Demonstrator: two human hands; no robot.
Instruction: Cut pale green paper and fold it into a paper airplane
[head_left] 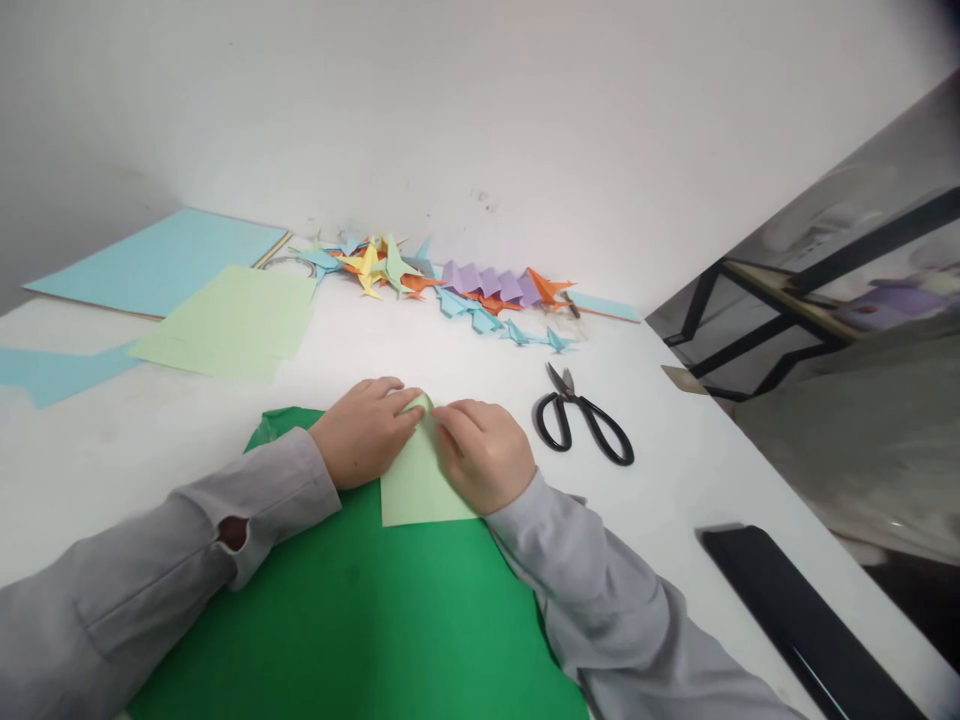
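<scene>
A small sheet of light green paper (420, 485) lies on a bright green mat-like surface (360, 610) in front of me. Its top edge is bent up between my two hands. My left hand (367, 430) has its fingers closed on the top left of the sheet. At the top right, my right hand (484, 450) pinches the paper between thumb and forefinger. Both palms rest low over the sheet and hide its upper sides. Black-handled scissors (589, 418) lie partly open to the right of my right hand.
Folded paper cranes (375, 265) and a purple pleated strip (491, 283) lie along the wall. At left are light green sheets (232, 320), a large blue sheet (165, 260) and a blue paper piece (67, 372). A long black object (802, 620) sits near the table's right edge.
</scene>
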